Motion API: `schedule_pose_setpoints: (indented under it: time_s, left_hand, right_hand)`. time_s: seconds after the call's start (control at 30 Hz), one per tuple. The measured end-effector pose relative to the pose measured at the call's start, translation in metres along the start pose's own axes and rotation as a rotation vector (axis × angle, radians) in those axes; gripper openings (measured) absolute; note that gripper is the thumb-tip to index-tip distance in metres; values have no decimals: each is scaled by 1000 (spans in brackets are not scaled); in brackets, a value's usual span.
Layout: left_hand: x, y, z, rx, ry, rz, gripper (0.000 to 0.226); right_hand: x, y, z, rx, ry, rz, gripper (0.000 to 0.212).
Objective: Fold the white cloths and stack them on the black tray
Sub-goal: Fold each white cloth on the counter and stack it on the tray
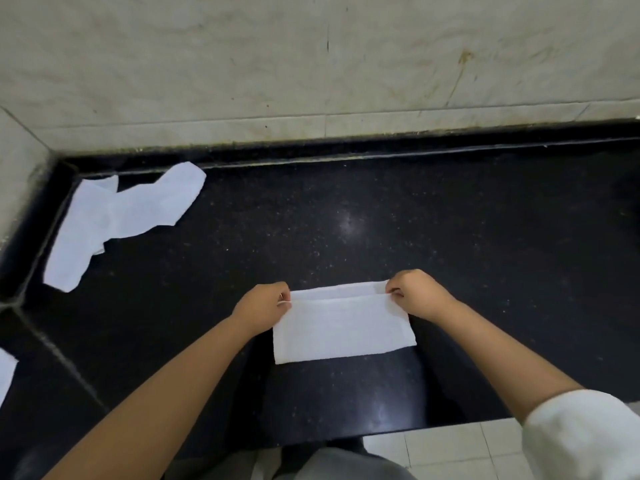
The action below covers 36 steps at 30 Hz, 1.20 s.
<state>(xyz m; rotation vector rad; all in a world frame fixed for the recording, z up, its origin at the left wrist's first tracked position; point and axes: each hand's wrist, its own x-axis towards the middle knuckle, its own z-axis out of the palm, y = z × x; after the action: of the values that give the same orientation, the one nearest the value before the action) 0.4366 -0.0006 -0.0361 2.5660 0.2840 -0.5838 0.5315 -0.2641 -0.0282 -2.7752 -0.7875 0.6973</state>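
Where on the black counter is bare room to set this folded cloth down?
Bare: the counter between the held cloth and the back wall, and everything right of the right hand. Crowded: the far-left corner, under the loose cloths.

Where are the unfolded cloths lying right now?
In the head view, the unfolded cloths lie crumpled at the far left of the black counter, in the corner by the wall, well apart from both hands.

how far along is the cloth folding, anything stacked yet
Early. No stack or tray is in view. In hand: the left hand and right hand pinch the far corners of one half-folded cloth on the black counter. Left: crumpled cloths in the far-left corner, still unfolded.
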Motion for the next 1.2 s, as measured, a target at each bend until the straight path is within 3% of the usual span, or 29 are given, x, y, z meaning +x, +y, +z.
schedule_pose_setpoints:
  time_s: [0.27,0.47,0.67,0.73,0.8,0.9,0.97,1.07,1.13,1.2]
  left_hand:
    - [25,-4,13,46,109,-1,18]
    - [27,-12,20,104,214,20,28]
    - [23,-15,27,272,207,36,36]
    - [23,-14,27,242,186,29,32]
    - [21,-10,20,38,181,-42,19]
    - [16,0,-7,-345,278,-173,18]
    - [8,4,-30,-310,387,-110,16]
    - [-5,3,-52,-55,598,176,29]
    - [-11,-1,-50,-58,533,185,31]
    - [-12,-6,-32,-22,415,132,31]
  right_hand:
    - [25,8,16,-2,101,171,26]
    - [25,7,23,14,152,118,30]
    - [23,4,28,-127,89,57,36]
    - [24,4,24,-133,72,50,32]
    - [24,5,15,-130,82,20,27]
    - [17,4,-10,-50,246,-86,21]
    - [10,2,-28,-39,427,-173,22]
    - [-1,-3,-40,-56,666,-257,26]
    - [-4,-1,-31,-69,760,-246,22]
    - [-8,3,-8,-72,739,-228,22]
